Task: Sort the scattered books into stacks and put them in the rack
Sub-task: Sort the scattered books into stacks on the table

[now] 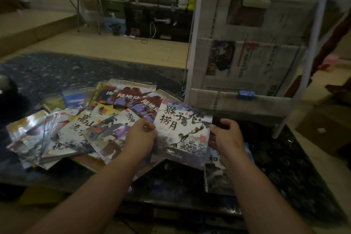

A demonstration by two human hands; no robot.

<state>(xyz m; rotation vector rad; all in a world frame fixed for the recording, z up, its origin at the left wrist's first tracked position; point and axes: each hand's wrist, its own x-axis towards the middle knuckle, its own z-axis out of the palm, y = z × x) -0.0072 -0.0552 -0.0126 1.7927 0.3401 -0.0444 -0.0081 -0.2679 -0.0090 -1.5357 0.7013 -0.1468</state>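
Note:
I hold a thin picture book (pixel 182 131) with black characters and monkeys on its white cover above the dark table. My left hand (pixel 141 137) grips its left edge and my right hand (pixel 226 135) grips its right edge. Several other thin books (pixel 79 129) lie scattered and overlapping to the left of it, some with brown animal covers (pixel 133 97) at the back. Another book (pixel 218 169) lies flat under my right wrist. The white-framed rack (pixel 247 62), lined with newspaper, stands on the table's far right corner.
The dark speckled table (pixel 275 167) runs to a front edge near me. A blue binder clip (pixel 247 94) is fixed on the rack's lower rail. A cardboard box (pixel 326 125) sits on the floor at right. A folding table and dark shelf stand across the room.

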